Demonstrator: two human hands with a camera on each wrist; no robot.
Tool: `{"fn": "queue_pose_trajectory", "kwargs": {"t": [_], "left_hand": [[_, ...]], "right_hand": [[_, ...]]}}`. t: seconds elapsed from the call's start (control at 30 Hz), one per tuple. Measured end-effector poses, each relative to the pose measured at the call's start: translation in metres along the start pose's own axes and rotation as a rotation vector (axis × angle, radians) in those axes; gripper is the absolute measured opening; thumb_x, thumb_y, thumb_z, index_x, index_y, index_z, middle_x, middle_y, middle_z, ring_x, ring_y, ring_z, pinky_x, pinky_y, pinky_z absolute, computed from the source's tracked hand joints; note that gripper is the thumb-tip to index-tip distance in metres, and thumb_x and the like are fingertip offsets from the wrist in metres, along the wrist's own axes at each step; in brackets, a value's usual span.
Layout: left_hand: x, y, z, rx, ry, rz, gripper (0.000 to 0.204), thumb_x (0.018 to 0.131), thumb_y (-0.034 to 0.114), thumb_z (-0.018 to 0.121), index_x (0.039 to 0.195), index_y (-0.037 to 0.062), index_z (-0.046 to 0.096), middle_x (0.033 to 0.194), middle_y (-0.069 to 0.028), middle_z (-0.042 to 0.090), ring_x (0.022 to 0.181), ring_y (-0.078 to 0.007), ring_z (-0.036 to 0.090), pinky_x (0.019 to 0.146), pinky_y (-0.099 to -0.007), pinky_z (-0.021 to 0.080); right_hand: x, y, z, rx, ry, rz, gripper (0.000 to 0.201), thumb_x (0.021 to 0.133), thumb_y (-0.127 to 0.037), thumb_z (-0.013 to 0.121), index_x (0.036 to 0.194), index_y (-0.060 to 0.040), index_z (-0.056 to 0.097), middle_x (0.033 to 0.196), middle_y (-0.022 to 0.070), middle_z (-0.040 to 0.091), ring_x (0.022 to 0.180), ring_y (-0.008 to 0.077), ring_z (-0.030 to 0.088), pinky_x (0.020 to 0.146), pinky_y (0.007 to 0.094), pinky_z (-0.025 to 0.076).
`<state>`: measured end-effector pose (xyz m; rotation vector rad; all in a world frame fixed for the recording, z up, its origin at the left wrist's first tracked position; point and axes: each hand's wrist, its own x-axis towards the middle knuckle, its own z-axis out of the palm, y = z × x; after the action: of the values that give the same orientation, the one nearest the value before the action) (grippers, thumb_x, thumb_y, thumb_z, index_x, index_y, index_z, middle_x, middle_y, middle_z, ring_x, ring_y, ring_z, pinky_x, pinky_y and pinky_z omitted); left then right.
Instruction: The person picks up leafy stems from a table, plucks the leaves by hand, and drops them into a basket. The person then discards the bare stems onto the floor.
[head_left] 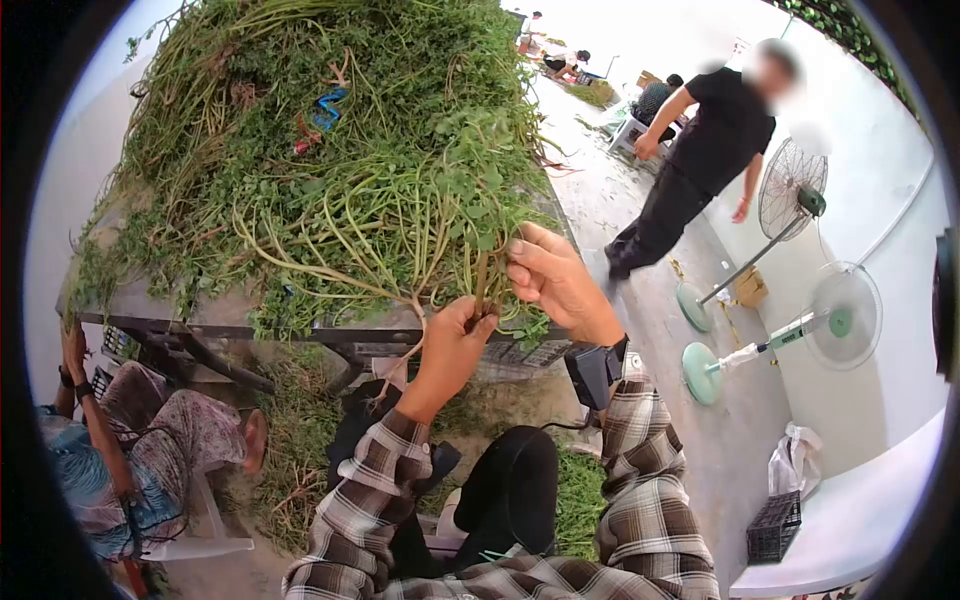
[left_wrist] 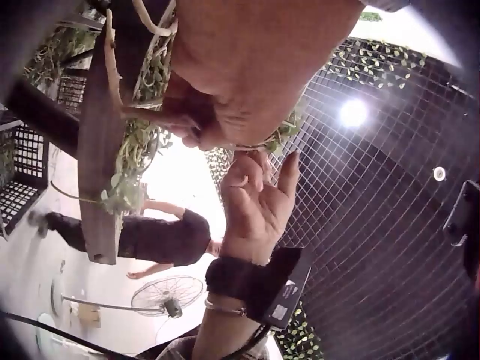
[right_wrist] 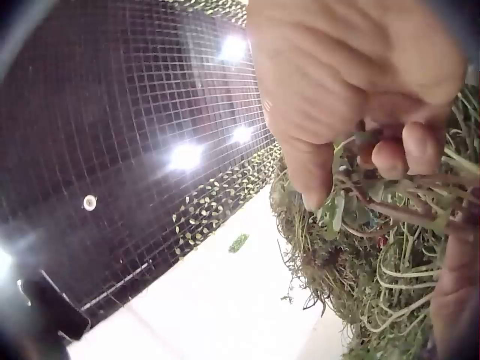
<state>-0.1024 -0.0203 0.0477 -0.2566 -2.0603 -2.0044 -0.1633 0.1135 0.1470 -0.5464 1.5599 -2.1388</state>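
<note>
1. The left hand (head_left: 452, 345) sits at about 6 o'clock of the big herb pile (head_left: 330, 150); its grip is clenched around the lower ends of a small bunch of green stems (head_left: 478, 270), thumb pressed against them.
2. The right hand (head_left: 555, 280), at 2 o'clock from the left one and almost touching it, pinches the same stems higher up between thumb and fingertips.
3. The right wrist view shows that pinch close up: fingertips (right_wrist: 390, 154) closed on pale stems and small leaves.
4. The bunch stands roughly upright at the near edge of the worktop (head_left: 200, 325), its leafy tops merging into the pile.
5. Two standing fans (head_left: 800, 195) are at 3 o'clock, with a person in black (head_left: 700, 150) walking near them.
6. A seated person (head_left: 140, 440) is at 8 o'clock.
</note>
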Motion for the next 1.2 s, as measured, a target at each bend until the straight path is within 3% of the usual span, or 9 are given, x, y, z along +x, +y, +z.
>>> {"fn": "queue_pose_trajectory", "kwargs": {"t": [0.1, 0.37, 0.43, 0.57, 0.63, 0.77, 0.83, 1.03, 1.2], "left_hand": [[0.002, -0.004, 0.004, 0.036, 0.002, 0.034, 0.011, 0.083, 0.008, 0.057, 0.089, -0.0009, 0.058, 0.067, -0.0035, 0.047, 0.057, -0.0122, 0.041, 0.052, -0.0286, 0.034], [0.005, -0.005, 0.002, 0.162, 0.064, 0.185, 0.011, 0.083, 0.007, 0.056, 0.092, 0.0004, 0.057, 0.078, -0.0054, 0.054, 0.069, -0.0145, 0.052, 0.064, -0.0269, 0.04], [0.009, 0.013, -0.003, -0.539, -0.077, -0.099, 0.014, 0.086, 0.008, 0.055, 0.098, 0.0004, 0.055, 0.084, -0.0044, 0.056, 0.074, -0.0125, 0.052, 0.069, -0.0247, 0.041], [0.011, 0.002, -0.008, -0.524, -0.175, -0.092, 0.02, 0.091, 0.016, 0.051, 0.104, 0.002, 0.054, 0.077, -0.0014, 0.056, 0.07, -0.0113, 0.055, 0.067, -0.0267, 0.044], [0.011, -0.001, -0.005, -0.512, -0.12, -0.084, 0.02, 0.092, 0.017, 0.05, 0.103, 0.0017, 0.054, 0.076, -0.0014, 0.055, 0.068, -0.0109, 0.054, 0.064, -0.0259, 0.044], [0.012, -0.002, -0.003, -0.506, -0.051, -0.05, 0.021, 0.093, 0.019, 0.048, 0.103, 0.0009, 0.055, 0.071, -0.0008, 0.053, 0.062, -0.0094, 0.052, 0.056, -0.024, 0.042], [0.011, 0.008, -0.002, -0.571, -0.029, -0.09, 0.018, 0.093, 0.017, 0.047, 0.097, 0.0012, 0.055, 0.067, 0.0008, 0.049, 0.058, -0.0074, 0.046, 0.053, -0.0227, 0.038], [0.011, 0.012, 0.0, -0.662, -0.017, -0.183, 0.02, 0.093, 0.019, 0.045, 0.087, 0.0029, 0.055, 0.058, 0.0057, 0.039, 0.049, -0.0031, 0.033, 0.045, -0.0217, 0.026], [0.017, 0.008, 0.007, -0.43, 0.082, -0.146, 0.023, 0.094, 0.021, 0.045, 0.083, 0.0031, 0.056, 0.056, 0.0076, 0.037, 0.046, -0.0011, 0.027, 0.042, -0.0195, 0.021]], "right_hand": [[0.005, -0.007, 0.005, -0.427, 0.111, 0.02, 0.019, 0.082, -0.016, 0.061, 0.091, -0.0056, 0.048, 0.065, -0.0048, 0.041, 0.052, 0.0026, 0.036, 0.041, 0.0185, 0.026], [0.003, 0.007, 0.008, -0.622, 0.158, -0.107, 0.022, 0.08, -0.016, 0.061, 0.07, -0.0039, 0.045, 0.059, -0.0027, 0.042, 0.052, 0.0046, 0.037, 0.044, 0.0247, 0.029], [-0.001, 0.013, 0.015, -0.589, 0.126, -0.098, 0.021, 0.08, -0.015, 0.06, 0.07, -0.003, 0.046, 0.058, -0.0017, 0.044, 0.05, 0.0054, 0.039, 0.043, 0.0256, 0.029], [-0.003, 0.023, 0.022, -0.603, 0.108, -0.037, 0.021, 0.082, -0.012, 0.056, 0.07, -0.0003, 0.044, 0.061, 0.0046, 0.053, 0.051, 0.0092, 0.051, 0.044, 0.0257, 0.036], [0.002, 0.027, 0.019, -1.217, 0.188, -0.53, 0.017, 0.083, -0.013, 0.056, 0.076, 0.0006, 0.049, 0.064, 0.0051, 0.054, 0.051, 0.0069, 0.049, 0.045, 0.0221, 0.036], [-0.002, 0.04, 0.022, -0.631, 0.254, -0.351, 0.016, 0.084, -0.014, 0.055, 0.084, 0.0019, 0.053, 0.065, 0.0036, 0.054, 0.051, 0.0067, 0.046, 0.044, 0.0234, 0.036], [-0.006, 0.037, 0.022, -0.183, 0.316, -0.066, 0.016, 0.084, -0.014, 0.054, 0.09, 0.0009, 0.056, 0.066, 0.0012, 0.053, 0.054, 0.008, 0.045, 0.045, 0.0261, 0.036], [0.008, 0.053, 0.018, -0.443, 0.358, -0.307, 0.015, 0.085, -0.015, 0.051, 0.087, -0.0013, 0.056, 0.066, -0.0007, 0.052, 0.054, 0.0082, 0.044, 0.045, 0.0252, 0.034], [0.019, 0.061, 0.001, -0.405, 0.388, -0.127, 0.016, 0.085, -0.016, 0.05, 0.083, -0.0004, 0.054, 0.064, 0.0022, 0.052, 0.058, 0.0094, 0.047, 0.049, 0.029, 0.036]]}}
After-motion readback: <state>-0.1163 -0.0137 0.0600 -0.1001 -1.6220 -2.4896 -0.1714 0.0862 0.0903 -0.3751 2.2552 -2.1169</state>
